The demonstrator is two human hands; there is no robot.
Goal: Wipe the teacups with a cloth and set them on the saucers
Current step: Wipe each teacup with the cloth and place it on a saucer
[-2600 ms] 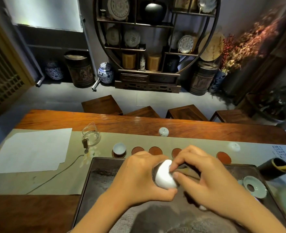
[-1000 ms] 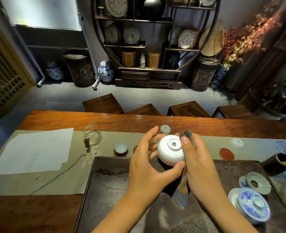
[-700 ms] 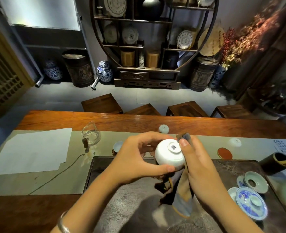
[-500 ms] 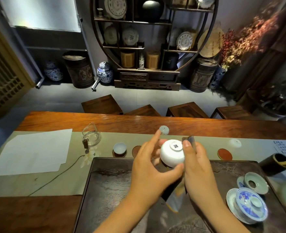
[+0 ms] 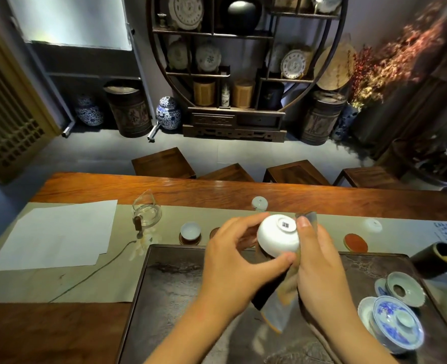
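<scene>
A white teacup [image 5: 277,236] is held bottom-up above the dark tea tray [image 5: 175,285], its foot mark facing me. My left hand [image 5: 232,261] grips it by thumb and fingers. My right hand [image 5: 319,261] presses a grey and brown cloth [image 5: 275,308] against the cup's right side; the cloth hangs down between my hands. Another small cup [image 5: 190,229] stands upright on a saucer [image 5: 189,240] at the left of a row. A bare reddish saucer [image 5: 355,242] lies at the right; the saucers between are mostly hidden behind my hands.
A glass pitcher [image 5: 146,212] and white paper [image 5: 56,232] lie to the left. Two upturned cups [image 5: 259,202] [image 5: 373,224] rest on the runner. A blue-and-white lidded bowl [image 5: 395,324] and a green lid rest [image 5: 405,288] sit at the tray's right. Stools stand beyond the table.
The cup has been lifted from low over the tray and turned bottom-up. My hands keep turning it against the cloth, which now hangs lower between them.
</scene>
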